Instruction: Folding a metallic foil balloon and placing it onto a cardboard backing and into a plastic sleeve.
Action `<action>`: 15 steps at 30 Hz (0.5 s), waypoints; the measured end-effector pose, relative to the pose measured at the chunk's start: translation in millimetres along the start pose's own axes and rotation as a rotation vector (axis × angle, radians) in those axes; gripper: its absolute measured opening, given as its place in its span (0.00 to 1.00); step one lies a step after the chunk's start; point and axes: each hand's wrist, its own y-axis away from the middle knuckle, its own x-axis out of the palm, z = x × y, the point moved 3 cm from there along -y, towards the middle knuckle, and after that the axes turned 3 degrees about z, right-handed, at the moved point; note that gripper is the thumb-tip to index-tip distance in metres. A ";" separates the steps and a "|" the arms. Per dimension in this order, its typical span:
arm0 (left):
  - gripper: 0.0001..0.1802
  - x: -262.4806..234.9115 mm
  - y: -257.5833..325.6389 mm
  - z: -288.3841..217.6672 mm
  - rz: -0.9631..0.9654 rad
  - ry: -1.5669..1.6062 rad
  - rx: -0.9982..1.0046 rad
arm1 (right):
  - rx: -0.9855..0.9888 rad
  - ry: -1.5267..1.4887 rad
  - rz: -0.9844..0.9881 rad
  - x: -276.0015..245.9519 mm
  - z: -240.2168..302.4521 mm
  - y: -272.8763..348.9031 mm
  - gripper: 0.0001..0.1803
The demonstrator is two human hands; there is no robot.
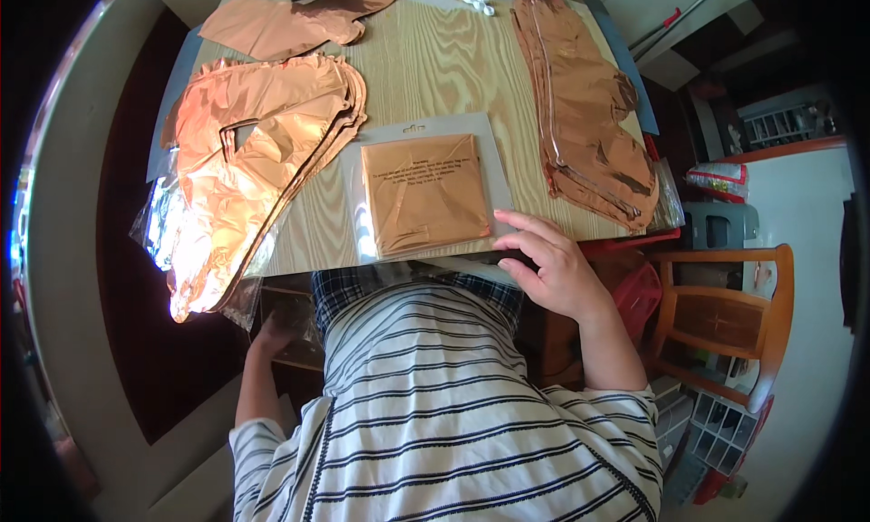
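Note:
A flat, clear-fronted packet (421, 200) holds folded copper-coloured foil and lies at the table's front edge, on a grey card with a hang hole. Beside its lower right corner is my right hand (553, 268), fingers apart and curved, holding nothing; the fingertips are near the packet's edge. Below the table's left front edge, my left hand (274, 333) reaches down to clear plastic (304, 315). Its fingers are dark and blurred, so I cannot make out any grip. A stack of shiny copper foil balloons (263, 155) hangs over the table edge above it.
More flat copper foil balloons (589, 96) are stacked along the table's right side, and others (272, 28) lie at the far left. Small white pieces (478, 4) sit at the back. A wooden chair (720, 318) stands to the right, near a grey plastic stool (720, 223).

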 end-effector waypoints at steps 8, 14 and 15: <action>0.27 -202.2 146.8 -304.5 -1.130 -0.077 1.004 | -0.063 0.302 -0.082 0.5 2.6 8.7 0.34; 0.16 -210.5 107.2 -337.0 -0.934 -0.149 1.143 | -0.209 0.425 -0.199 23.6 -16.9 20.0 0.30; 0.15 -209.5 105.2 -334.4 -0.918 -0.099 1.146 | -0.214 0.418 -0.235 23.4 -16.8 23.7 0.27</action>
